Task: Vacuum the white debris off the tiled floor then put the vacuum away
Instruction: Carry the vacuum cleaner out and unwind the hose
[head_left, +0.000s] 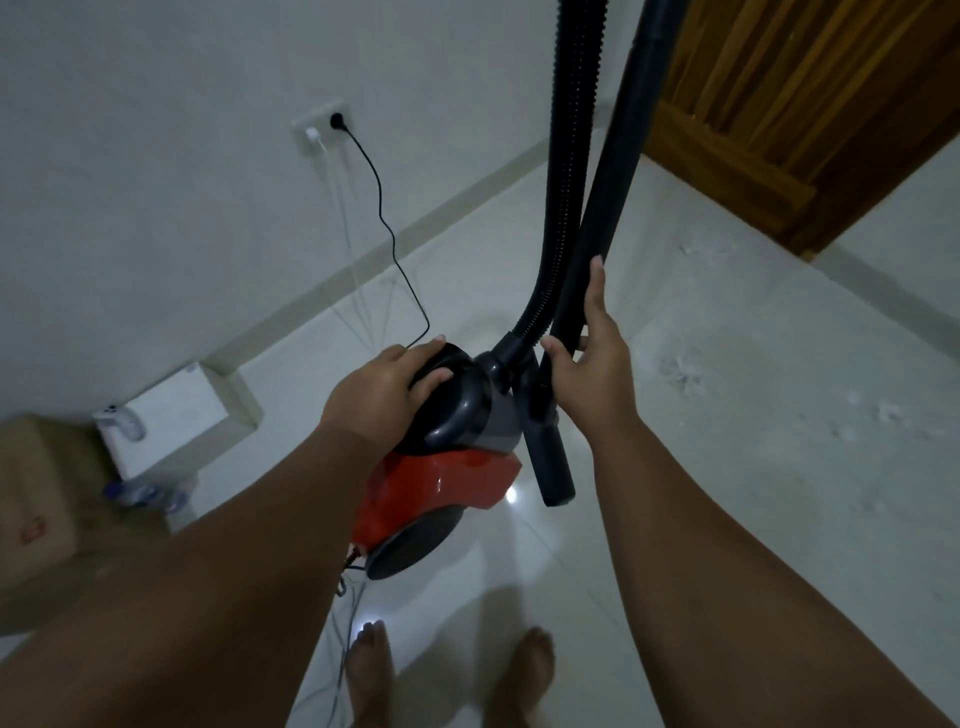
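Observation:
A red and dark grey canister vacuum (447, 478) hangs above the tiled floor (675, 545) in front of me. My left hand (382, 395) grips its black top handle. My right hand (597, 358) is closed around the black rigid wand (618, 171), which rises out of the top of the frame. The ribbed black hose (569, 156) runs up beside the wand. The wand's nozzle end (553, 467) points down next to the vacuum body. White debris (680, 369) lies scattered on the tiles to the right.
A black cord (384, 218) runs from a wall socket (324, 127) down to the vacuum. A white box (171, 415) and a cardboard box (36, 499) stand at the left wall. A wooden door (810, 119) is at upper right. My bare feet (452, 675) stand below.

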